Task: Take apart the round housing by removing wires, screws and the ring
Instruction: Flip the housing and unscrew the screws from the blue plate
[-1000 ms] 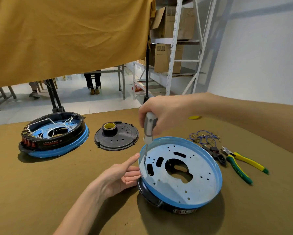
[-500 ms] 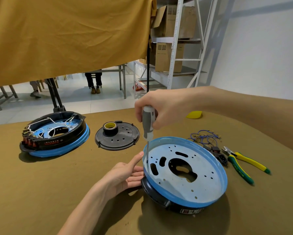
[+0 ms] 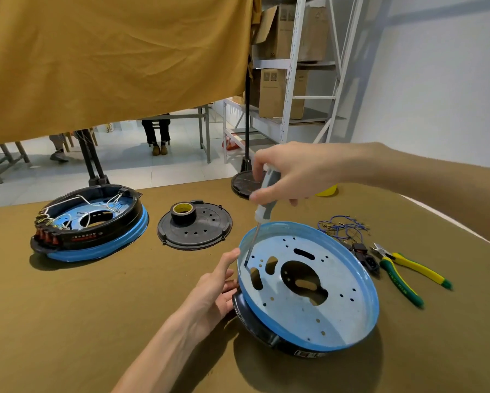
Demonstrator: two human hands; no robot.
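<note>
A round blue housing [image 3: 351, 316] with a black ring underneath lies tilted on the table in front of me, its perforated blue plate facing up. My right hand [image 3: 292, 171] grips a grey-handled screwdriver [image 3: 266, 198] from above; its tip rests on the plate near the left rim. My left hand [image 3: 212, 287] presses against the housing's left edge, thumb up on the rim and fingers on the black ring. A bundle of loose blue wires [image 3: 341, 226] and black connectors [image 3: 364, 255] lies to the right of the housing.
A second housing [image 3: 96, 236] with wires and red parts sits at the left. A black cover disc [image 3: 207, 231] carries a roll of tape [image 3: 183, 212]. Green-yellow pliers [image 3: 402, 273] lie at the right. A yellow cloth hangs behind; shelving stands beyond the table.
The view has shifted slightly. My right hand has tilted the screwdriver, its handle now leaning right. My left hand stays against the housing's left edge.
</note>
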